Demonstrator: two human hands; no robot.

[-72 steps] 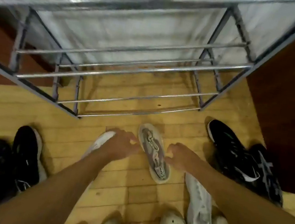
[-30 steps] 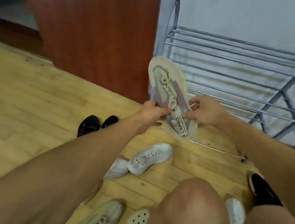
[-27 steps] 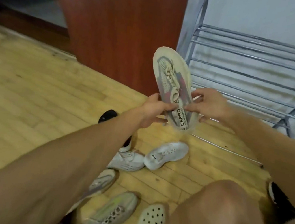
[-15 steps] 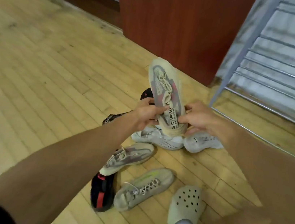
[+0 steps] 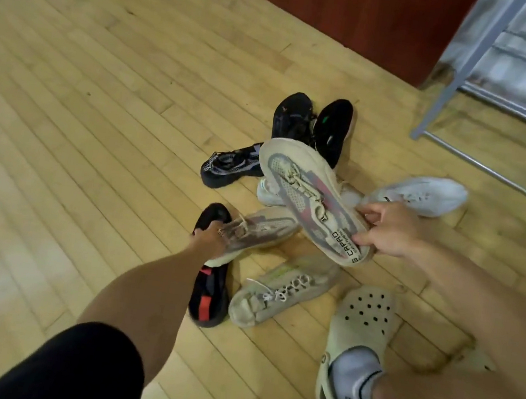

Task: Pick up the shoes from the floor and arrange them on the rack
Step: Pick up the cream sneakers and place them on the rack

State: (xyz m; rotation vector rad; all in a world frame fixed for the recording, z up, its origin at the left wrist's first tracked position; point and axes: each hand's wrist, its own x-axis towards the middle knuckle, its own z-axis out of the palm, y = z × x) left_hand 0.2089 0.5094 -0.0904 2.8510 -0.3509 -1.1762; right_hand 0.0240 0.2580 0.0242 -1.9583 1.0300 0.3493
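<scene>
My right hand (image 5: 386, 228) holds a beige and grey sneaker (image 5: 309, 195) by its heel, lifted over a heap of shoes on the wooden floor. My left hand (image 5: 210, 242) has its fingers closed on the heel end of its matching sneaker (image 5: 264, 230), which lies on the floor. The metal shoe rack (image 5: 523, 67) stands at the upper right, only its left corner in view.
Around the heap lie a white sneaker (image 5: 421, 194), a beige and green sneaker (image 5: 282, 290), a black and red shoe (image 5: 209, 296) and several black shoes (image 5: 312, 125). A dark red wooden panel (image 5: 348, 12) stands behind. My foot in a cream clog (image 5: 361, 318) is at the lower right.
My left hand let go of the lifted sneaker and dropped down onto the matching one on the floor. The right hand alone holds the lifted sneaker. The view has turned left, away from the rack.
</scene>
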